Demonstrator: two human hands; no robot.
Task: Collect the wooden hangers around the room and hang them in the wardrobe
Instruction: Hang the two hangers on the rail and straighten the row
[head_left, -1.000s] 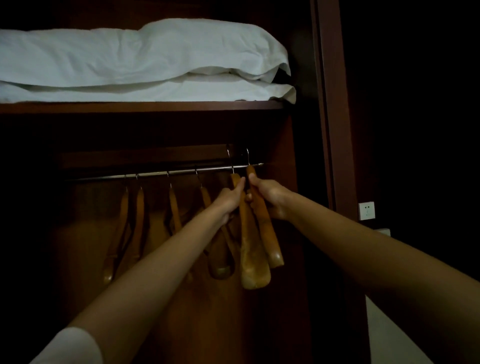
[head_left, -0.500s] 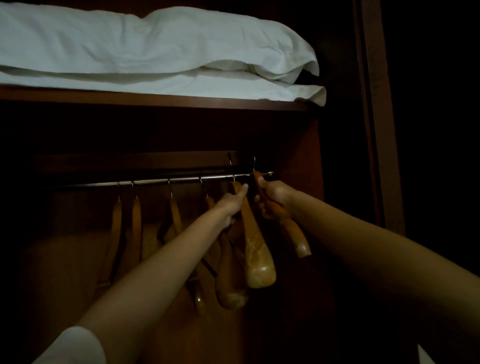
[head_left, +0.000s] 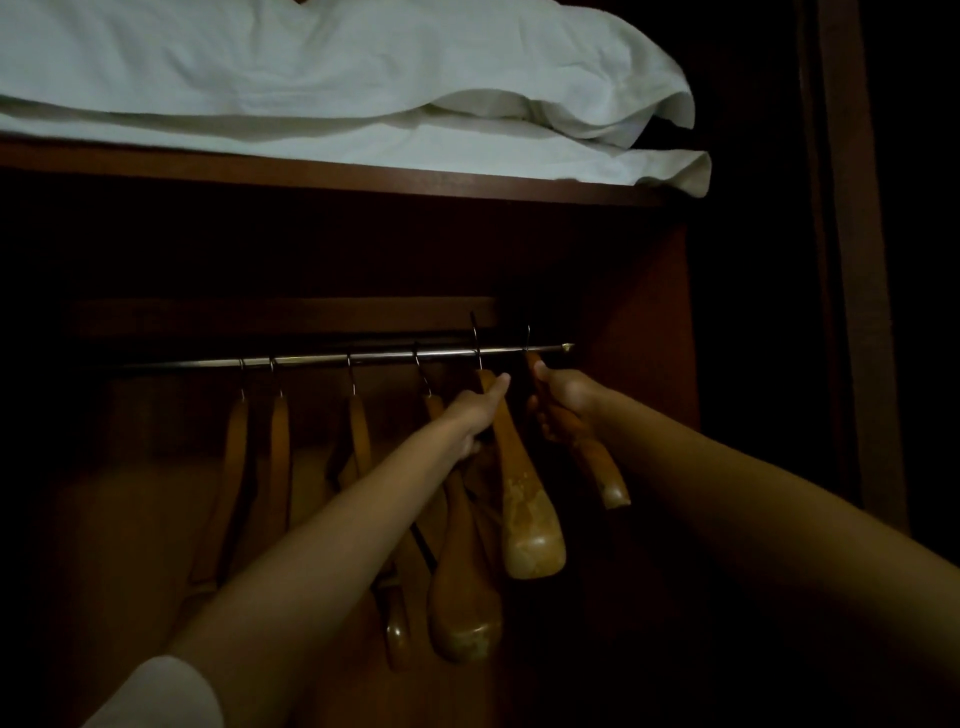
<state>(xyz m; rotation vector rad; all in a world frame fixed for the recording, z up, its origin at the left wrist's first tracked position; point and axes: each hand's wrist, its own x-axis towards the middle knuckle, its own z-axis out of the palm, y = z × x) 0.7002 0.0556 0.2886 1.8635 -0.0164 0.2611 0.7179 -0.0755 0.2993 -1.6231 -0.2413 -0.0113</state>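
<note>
Inside the dark wardrobe a metal rail (head_left: 322, 358) carries several wooden hangers. My right hand (head_left: 566, 400) grips the rightmost wooden hanger (head_left: 602, 470) just under its hook, which sits on the rail near its right end. That hanger tilts out to the right. My left hand (head_left: 475, 413) is closed on the neck of the neighbouring hanger (head_left: 524, 514), whose hook is also on the rail. Further left hang other hangers (head_left: 358, 436), two of them close together (head_left: 260, 447).
White folded bedding (head_left: 337, 88) lies on the shelf (head_left: 363, 176) above the rail. The wardrobe's side panel (head_left: 660, 322) stands just right of the rail's end, and the door frame (head_left: 857, 260) further right. Everything below the hangers is dark.
The view has shifted closer and upward. My right hand has swung its hanger's lower end out to the right, away from the neighbouring one. My left hand keeps its hold.
</note>
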